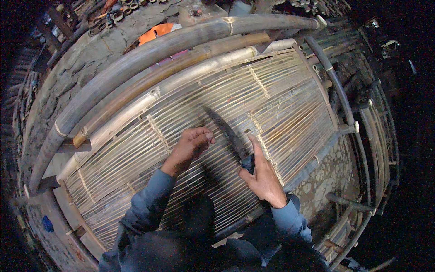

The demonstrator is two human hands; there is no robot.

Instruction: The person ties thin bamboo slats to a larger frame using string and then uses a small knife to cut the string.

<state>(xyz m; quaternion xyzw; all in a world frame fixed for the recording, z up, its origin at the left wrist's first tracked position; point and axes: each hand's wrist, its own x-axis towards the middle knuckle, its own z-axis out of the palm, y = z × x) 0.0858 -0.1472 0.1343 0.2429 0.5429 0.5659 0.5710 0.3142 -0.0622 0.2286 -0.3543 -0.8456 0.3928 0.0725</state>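
My right hand (265, 177) holds a knife with a long dark blade (225, 129) by its dark handle (248, 162), between the thumb and the stretched-out fingers. The blade points away and to the left, over the bamboo slats. To the left of the blade, my left hand (189, 147) is closed, thumb and fingers pressed together. Whatever it pinches, if anything, is too small to make out. Beneath both hands lies the slatted seat of a bamboo bench (294, 129), its thin strips tied across with pale lashings.
A thick bamboo rail (172, 43) curves along the bench's far side, and a bamboo armrest (333, 79) stands at the right. Beyond the rail lies an orange item (156, 32). Stone paving (324, 181) shows at the right; a blue scrap (47, 223) lies at lower left.
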